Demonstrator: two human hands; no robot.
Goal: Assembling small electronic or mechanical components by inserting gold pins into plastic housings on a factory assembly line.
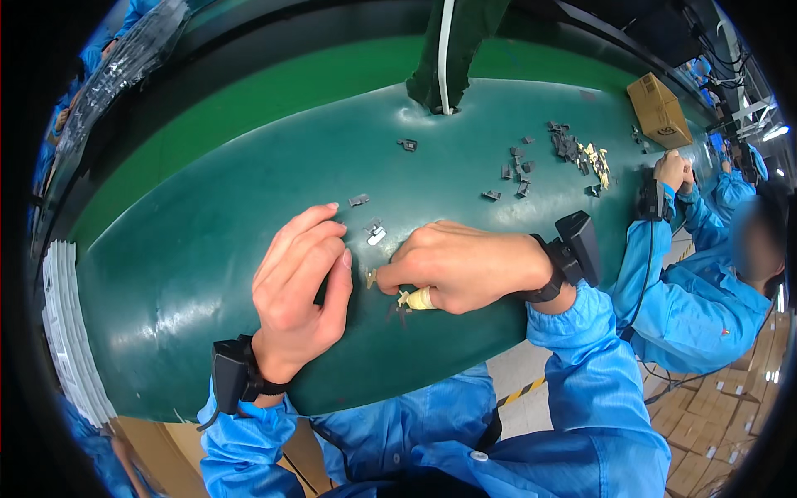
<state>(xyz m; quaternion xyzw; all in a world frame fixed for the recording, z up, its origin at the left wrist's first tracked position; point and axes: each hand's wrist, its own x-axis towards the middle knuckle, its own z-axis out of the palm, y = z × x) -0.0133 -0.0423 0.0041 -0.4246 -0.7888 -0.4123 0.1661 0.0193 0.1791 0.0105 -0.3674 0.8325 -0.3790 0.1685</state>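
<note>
My left hand (pixel 300 290) rests over the green mat with fingers stretched out and the thumb apart, holding nothing I can see. My right hand (pixel 461 266) reaches in from the right, its index finger and thumb apart over the surface. A yellow finger cot (pixel 421 299) covers its thumb tip. By the index fingertip lies a small cream plastic piece (pixel 371 279); whether they touch is unclear. Another cream piece (pixel 404 298) sits at the thumb tip, with dark bits beside it. Beyond the hands lie a black-and-white part (pixel 375 232) and a small dark grey part (pixel 359 200).
Several black plastic parts (pixel 567 148) and cream pieces (pixel 596 162) are heaped at the far right, with loose ones (pixel 521 166) nearby. A cardboard box (pixel 658 112) stands behind them. A post (pixel 448 58) rises at the back. A co-worker's hands (pixel 671 170) work at right.
</note>
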